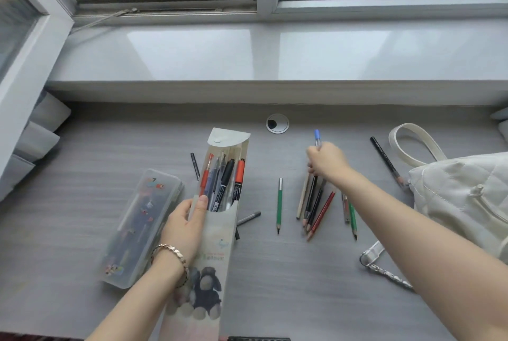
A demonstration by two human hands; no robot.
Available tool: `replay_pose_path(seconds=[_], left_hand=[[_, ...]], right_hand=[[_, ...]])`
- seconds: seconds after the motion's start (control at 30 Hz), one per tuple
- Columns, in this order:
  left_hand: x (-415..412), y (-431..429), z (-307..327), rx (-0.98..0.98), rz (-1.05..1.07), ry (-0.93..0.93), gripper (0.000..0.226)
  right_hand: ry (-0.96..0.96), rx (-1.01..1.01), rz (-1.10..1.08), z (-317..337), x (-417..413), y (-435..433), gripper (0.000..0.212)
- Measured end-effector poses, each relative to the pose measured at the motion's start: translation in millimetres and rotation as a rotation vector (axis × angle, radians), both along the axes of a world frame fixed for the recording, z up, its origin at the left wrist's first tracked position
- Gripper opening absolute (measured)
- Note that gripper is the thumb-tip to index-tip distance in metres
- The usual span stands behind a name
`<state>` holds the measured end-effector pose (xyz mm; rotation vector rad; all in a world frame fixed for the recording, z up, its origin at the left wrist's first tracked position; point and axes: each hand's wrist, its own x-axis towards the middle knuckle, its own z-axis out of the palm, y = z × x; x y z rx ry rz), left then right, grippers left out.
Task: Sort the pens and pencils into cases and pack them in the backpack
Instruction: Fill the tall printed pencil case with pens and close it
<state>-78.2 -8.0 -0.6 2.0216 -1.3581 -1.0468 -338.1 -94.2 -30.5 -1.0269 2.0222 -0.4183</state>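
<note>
My left hand (184, 226) holds a tall soft pencil case (217, 247) with its flap open; several pens and markers (224, 182) stick out of it. A clear plastic case (141, 226) lies shut to its left. My right hand (325, 160) is closed on a blue-capped pen (317, 137) above a bunch of pencils (316, 203). A green pencil (279, 204) lies alone in the middle. More pencils (350, 215) lie right of the bunch. A black pencil (386, 160) rests by the cream backpack (461, 197) at the right.
A small black pen (195, 166) lies left of the soft case and a grey pen (248, 218) pokes out from under it. A round cable grommet (277, 123) sits at the desk's back. The window sill (247, 57) runs behind. A metal chain strap (384, 272) trails from the backpack.
</note>
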Motion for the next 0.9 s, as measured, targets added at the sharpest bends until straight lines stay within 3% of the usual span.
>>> replay_pose_path(seconds=[0.07,0.23,0.33,0.57,0.7,0.83,0.9], left_hand=[[-0.9,2.5,-2.7,0.016,-0.006,0.017,0.036],[-6.1,6.2,-10.5,0.028,-0.044,0.053,0.034],[-13.2,6.9,-11.0,0.04,-0.082,0.051,0.034],[-21.5,8.7,-2.0,0.022,-0.109,0.062,0.03],[-21.4,11.1,-0.5,0.032,-0.107,0.064,0.031],[-30.7,18.1,-8.8,0.108,-0.131,0.097,0.032],[-42.4,21.2,-11.3,0.125,-0.187,0.082,0.036]], right_hand=[[0.002,-0.046,-0.064,2.9,-21.2,5.3,0.019],[0.273,0.055,0.063,5.0,-59.2,39.5,0.03],[0.252,0.137,0.105,-8.5,-56.8,50.9,0.029],[0.231,0.124,0.05,-15.2,-50.2,51.5,0.035],[0.081,0.036,0.009,11.4,-53.0,54.9,0.026],[-0.387,-0.256,-0.222,44.9,-41.0,74.9,0.009],[-0.53,-0.355,-0.261,57.8,-29.3,88.3,0.005]])
